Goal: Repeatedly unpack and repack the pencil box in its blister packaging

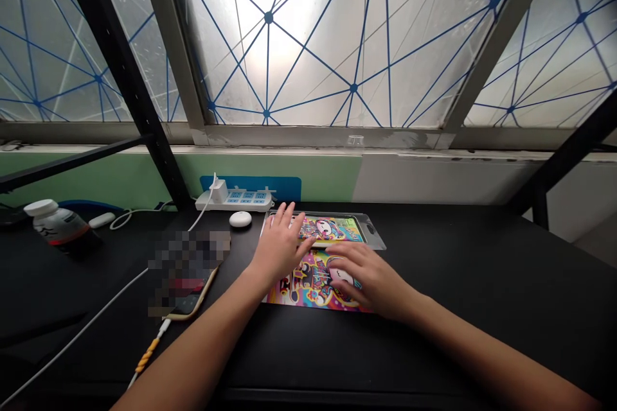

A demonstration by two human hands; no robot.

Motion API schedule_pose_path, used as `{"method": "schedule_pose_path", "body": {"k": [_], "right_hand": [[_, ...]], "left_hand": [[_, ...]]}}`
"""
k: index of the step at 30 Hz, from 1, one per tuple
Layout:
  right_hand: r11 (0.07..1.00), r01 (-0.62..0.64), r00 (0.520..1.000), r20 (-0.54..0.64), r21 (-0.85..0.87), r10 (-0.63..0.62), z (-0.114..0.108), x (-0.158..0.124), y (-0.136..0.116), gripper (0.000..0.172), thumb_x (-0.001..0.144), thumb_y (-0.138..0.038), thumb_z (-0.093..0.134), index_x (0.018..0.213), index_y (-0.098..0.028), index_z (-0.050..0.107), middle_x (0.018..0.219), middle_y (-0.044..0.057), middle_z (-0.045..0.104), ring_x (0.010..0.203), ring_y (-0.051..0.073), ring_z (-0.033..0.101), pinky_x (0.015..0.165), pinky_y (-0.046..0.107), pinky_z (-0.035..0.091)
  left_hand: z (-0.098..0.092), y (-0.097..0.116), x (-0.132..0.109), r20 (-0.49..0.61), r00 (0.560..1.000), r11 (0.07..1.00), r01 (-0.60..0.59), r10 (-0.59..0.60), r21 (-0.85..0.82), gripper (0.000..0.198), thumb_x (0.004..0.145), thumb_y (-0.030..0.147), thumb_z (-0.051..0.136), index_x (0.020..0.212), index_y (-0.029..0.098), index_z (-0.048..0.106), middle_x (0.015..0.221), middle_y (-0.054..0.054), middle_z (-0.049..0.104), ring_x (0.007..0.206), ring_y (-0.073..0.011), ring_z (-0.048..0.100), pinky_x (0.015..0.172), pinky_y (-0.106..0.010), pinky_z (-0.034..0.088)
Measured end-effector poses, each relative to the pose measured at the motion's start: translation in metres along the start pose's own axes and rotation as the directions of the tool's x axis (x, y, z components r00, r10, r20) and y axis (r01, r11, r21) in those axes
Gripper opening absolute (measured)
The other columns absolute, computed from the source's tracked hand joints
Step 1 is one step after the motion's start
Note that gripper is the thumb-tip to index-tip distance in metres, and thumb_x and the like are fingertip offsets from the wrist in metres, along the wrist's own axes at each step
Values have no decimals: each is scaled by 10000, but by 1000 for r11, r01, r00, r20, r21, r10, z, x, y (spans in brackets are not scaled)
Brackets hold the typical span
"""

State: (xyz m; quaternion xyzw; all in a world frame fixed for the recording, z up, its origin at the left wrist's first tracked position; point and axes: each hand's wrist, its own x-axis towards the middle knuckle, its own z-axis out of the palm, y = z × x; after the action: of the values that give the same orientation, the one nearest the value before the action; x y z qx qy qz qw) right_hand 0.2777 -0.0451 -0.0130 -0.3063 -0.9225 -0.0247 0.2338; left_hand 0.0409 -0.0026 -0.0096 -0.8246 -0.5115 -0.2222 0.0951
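Note:
A bright, cartoon-printed card (313, 279) lies flat on the black table. Just behind it is a clear plastic package (373, 234) with a second colourful cartoon print (332, 228) inside. My left hand (279, 241) rests with fingers spread over the left part of the package and the card's upper left corner. Over the right part of the card lies my right hand (371, 276), its fingers stretched out and slightly bent. Neither hand grips anything. Parts of both prints are hidden under the hands.
To the left lies a phone (197, 289) on a charging cable (147, 356). A white earbud case (240, 219) sits before a power strip (236, 199). A white-capped bottle (60, 228) stands at far left. Dark metal posts (120, 70) rise at the table's back.

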Motion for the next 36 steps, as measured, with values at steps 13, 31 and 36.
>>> {"method": "schedule_pose_path", "body": {"k": [13, 31, 36], "right_hand": [[932, -198, 901, 430, 305, 51, -7, 0, -6, 677, 895, -606, 595, 1479, -292, 460, 1590, 90, 379, 1444, 332, 354, 1185, 518, 243], [904, -426, 896, 127, -15, 425, 9, -1, 6, 250, 954, -458, 564, 877, -224, 523, 978, 68, 612, 933, 253, 541, 826, 408, 447], [859, -511, 854, 129, 38, 503, 3, 0, 4, 292, 948, -512, 539, 858, -238, 489, 809, 24, 621, 739, 207, 560, 669, 328, 420]], "left_hand": [[18, -11, 36, 285, 952, 992, 124, -110, -31, 686, 980, 649, 275, 1476, 210, 453, 1599, -134, 342, 1486, -382, 246, 1162, -583, 238], [21, -19, 28, 277, 952, 991, 134, -127, -5, 680, 987, 635, 243, 1492, 225, 441, 1604, -123, 335, 1490, -374, 244, 1165, -565, 229], [21, -21, 29, 282, 952, 992, 124, -115, -13, 661, 985, 636, 268, 1478, 238, 458, 1602, -118, 341, 1488, -372, 251, 1163, -565, 235]]}}
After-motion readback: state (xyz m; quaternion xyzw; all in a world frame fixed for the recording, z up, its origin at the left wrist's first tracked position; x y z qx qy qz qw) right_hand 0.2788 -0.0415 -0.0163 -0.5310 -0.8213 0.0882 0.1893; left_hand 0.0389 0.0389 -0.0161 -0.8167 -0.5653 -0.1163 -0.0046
